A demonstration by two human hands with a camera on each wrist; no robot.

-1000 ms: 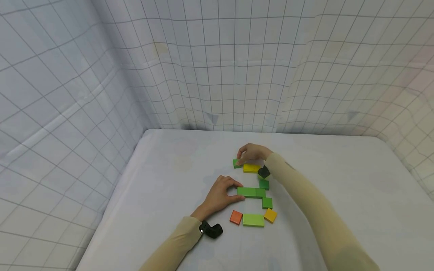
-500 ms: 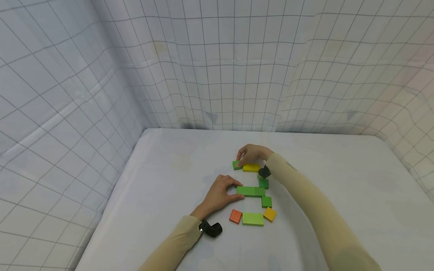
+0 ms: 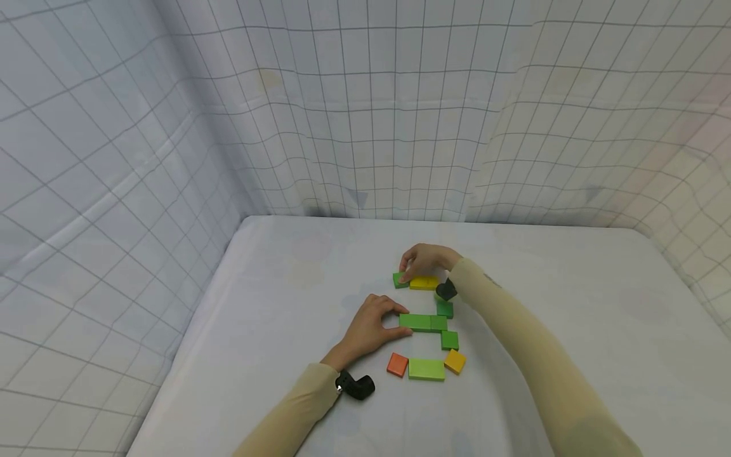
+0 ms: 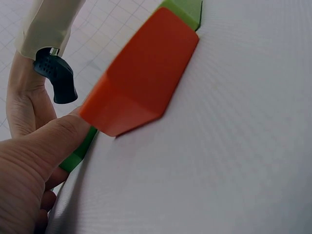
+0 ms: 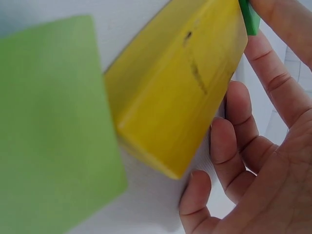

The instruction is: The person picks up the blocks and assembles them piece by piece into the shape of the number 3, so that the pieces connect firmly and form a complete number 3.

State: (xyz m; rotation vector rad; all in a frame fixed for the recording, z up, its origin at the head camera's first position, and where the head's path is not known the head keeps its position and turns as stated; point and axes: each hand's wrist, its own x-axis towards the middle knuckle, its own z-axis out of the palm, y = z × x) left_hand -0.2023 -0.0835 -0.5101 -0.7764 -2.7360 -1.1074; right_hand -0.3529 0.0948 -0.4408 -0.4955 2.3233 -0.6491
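In the head view my left hand pinches the left end of a long green block between thumb and fingers. A square green block lies against that block's right end. Farther back, my right hand pinches a small green block just left of a yellow block. The right wrist view shows the marked side of that yellow block, with a light green block close to the camera. An orange-red block fills the middle of the left wrist view, near the thumb.
A dark green block and another green block stand at the right of the row. Nearer me are a red-orange block, a lime block and an orange-yellow block. All lie on a white-covered table before grid-patterned cloth.
The small green block in my right hand has shifted slightly toward me, beside the yellow block. My left hand stays at the long green block.
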